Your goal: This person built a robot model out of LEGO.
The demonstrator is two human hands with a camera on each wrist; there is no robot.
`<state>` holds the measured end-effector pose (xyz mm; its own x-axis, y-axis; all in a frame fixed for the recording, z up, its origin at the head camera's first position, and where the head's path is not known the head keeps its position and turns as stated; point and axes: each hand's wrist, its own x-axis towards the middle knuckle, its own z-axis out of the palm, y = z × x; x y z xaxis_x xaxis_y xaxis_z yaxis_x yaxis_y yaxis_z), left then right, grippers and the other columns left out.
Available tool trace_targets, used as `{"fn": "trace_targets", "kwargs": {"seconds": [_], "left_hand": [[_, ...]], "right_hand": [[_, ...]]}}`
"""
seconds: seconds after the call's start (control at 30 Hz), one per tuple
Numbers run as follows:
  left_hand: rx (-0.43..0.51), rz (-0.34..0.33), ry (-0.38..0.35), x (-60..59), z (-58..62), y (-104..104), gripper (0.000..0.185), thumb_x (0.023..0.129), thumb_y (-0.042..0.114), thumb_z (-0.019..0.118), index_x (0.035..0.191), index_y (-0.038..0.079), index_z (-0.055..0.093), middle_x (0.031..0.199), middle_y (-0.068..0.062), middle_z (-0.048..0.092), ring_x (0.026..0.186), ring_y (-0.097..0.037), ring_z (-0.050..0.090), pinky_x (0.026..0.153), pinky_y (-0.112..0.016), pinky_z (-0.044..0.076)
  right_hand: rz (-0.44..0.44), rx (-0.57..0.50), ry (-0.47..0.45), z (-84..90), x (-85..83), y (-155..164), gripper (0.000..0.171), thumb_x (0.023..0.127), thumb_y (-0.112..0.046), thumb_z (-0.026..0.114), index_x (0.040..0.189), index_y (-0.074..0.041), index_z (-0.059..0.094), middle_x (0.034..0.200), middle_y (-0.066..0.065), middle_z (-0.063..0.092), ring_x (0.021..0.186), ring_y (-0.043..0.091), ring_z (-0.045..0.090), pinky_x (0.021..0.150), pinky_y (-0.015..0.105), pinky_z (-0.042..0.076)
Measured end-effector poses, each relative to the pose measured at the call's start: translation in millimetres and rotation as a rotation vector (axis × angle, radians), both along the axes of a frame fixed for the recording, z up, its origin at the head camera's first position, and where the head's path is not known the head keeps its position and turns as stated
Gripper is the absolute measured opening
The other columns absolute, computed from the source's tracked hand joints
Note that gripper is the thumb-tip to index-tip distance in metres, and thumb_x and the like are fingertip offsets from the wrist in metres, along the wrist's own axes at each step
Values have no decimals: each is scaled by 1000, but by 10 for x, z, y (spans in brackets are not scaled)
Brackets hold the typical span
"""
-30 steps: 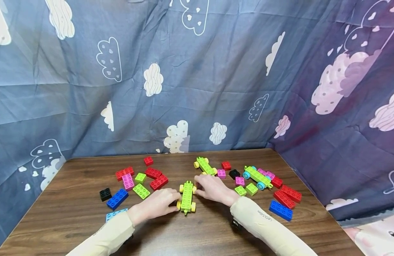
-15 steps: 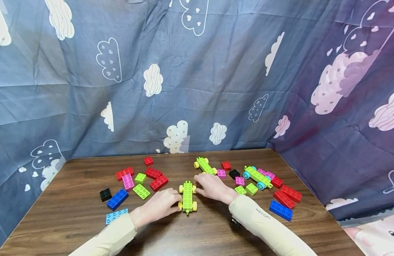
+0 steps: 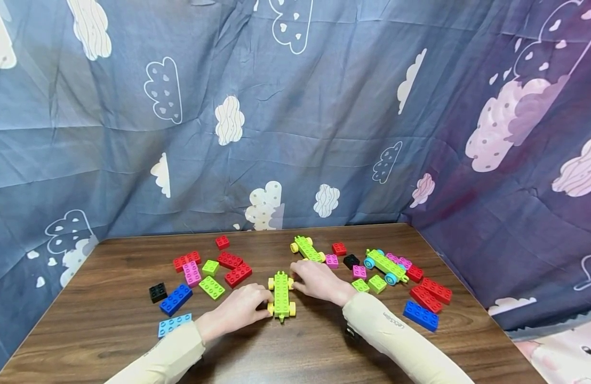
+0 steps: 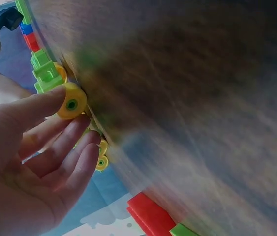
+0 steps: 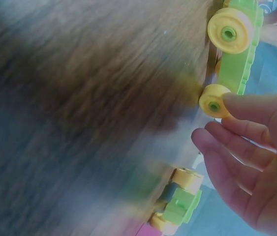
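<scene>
A lime-green toy car base (image 3: 281,295) with studs on top and yellow wheels stands on the wooden table between my hands. My left hand (image 3: 242,306) holds its near left wheel, with thumb and forefinger at the yellow wheel (image 4: 72,101) in the left wrist view. At the far right wheel is my right hand (image 3: 319,280); in the right wrist view its thumb and forefinger meet that yellow wheel (image 5: 214,101). The other fingers of both hands are loosely bent. Just beyond my right hand lies a second green car base (image 3: 309,249) with yellow wheels.
On the left lie loose bricks, among them a light blue brick (image 3: 174,324), a blue brick (image 3: 176,299) and a black brick (image 3: 158,292). To the right stand a blue-wheeled car base (image 3: 385,265), several red bricks and another blue brick (image 3: 421,315). A cloud-print curtain (image 3: 295,133) hangs behind.
The car base between my hands has shifted slightly to the right at its near end, and my left hand with it. More of the light blue brick shows. My right hand stays nearly still.
</scene>
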<state>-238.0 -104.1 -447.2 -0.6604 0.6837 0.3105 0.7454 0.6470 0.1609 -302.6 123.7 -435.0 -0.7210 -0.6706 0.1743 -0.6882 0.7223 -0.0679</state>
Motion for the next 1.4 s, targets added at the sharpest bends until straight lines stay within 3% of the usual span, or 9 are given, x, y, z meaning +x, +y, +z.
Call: {"fn": "trace_targets", "kwargs": {"seconds": [0.27,0.4,0.63,0.87,1.07,1.2,1.4], "left_hand": [[39,30,-29,4,-14,5,21,78,18,82,87,12,64,78,1,64,73,-6,55,63,-22,46],[35,22,-27,3,3,16,21,78,18,83,86,12,64,77,1,64,72,-6,54,62,-21,45],[22,21,-14,4,27,20,20,78,16,82,86,12,64,78,1,65,73,-7,55,62,-22,46],[18,24,7,6,5,14,20,78,17,82,85,13,64,77,2,64,72,-6,55,63,-22,46],[20,20,5,10,2,10,20,78,18,83,85,13,64,76,3,63,72,-5,54,62,-21,45],[23,23,4,8,-3,8,20,78,18,83,85,13,64,76,4,63,71,-5,53,62,-21,45],[34,22,-6,10,-21,14,19,78,18,82,85,13,66,77,2,64,72,-5,53,62,-21,46]], "right_hand": [[-2,7,-27,38,11,29,16,89,-27,73,92,-16,62,84,-4,64,73,8,55,58,23,45],[4,-37,-8,118,22,97,15,89,-25,73,91,-15,62,85,-3,65,72,9,56,61,26,48],[-92,-108,-1,256,-34,340,17,89,-24,74,99,-12,68,95,3,71,81,17,68,64,35,54],[-183,-128,2,283,-133,633,16,88,-21,74,97,-10,67,92,6,69,76,17,62,60,36,51],[-204,-110,10,227,-186,806,19,87,-20,75,100,-7,69,94,9,69,80,20,63,71,39,54],[-201,-62,16,198,-198,850,25,87,-19,75,105,-3,70,101,11,70,91,26,66,82,44,55],[-232,7,-45,173,-215,864,31,89,-21,74,113,-1,70,113,14,70,106,32,64,95,47,52]]}}
